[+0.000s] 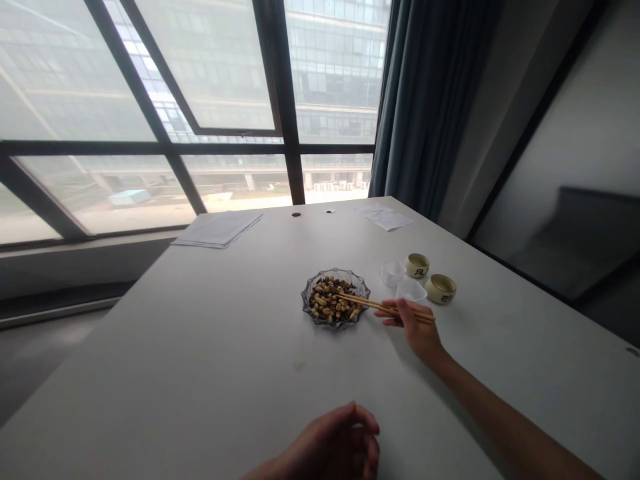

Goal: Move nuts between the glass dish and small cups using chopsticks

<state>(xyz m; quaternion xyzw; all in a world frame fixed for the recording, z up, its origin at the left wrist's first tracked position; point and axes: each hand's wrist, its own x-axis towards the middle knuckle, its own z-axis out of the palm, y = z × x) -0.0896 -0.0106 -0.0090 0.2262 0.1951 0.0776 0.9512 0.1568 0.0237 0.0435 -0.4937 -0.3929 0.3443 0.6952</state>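
On my feed the largest thing is a tall window wall (235, 80) with a dark teal curtain (425, 100) at its right, both well beyond my fingers; a long white table (200, 333) fills the lower frame; far ahead of the fingers lie a stack of papers (217, 229) and some loose sheets (385, 217), near the table's far edge; just past the right fingertips stand two small clear plastic cups (393, 272) and, beyond them, two cream ceramic cups (417, 265); directly ahead of those fingertips sits a cut-glass dish (336, 272) heaped with peanuts (330, 303); my right hand (413, 323) rests just beside the dish, its fingers curled closely around a pair of wooden chopsticks (373, 305); the chopsticks run leftward from the fingers, with their tips over the peanuts, and I cannot tell whether they have pinched a single peanut; my left hand (333, 443) sits at the bottom of the frame, well apart from the dish and nearer to me, its fingers loosely curled toward the palm with nothing visible in them; I cannot tell whether those fingertips touch the table.
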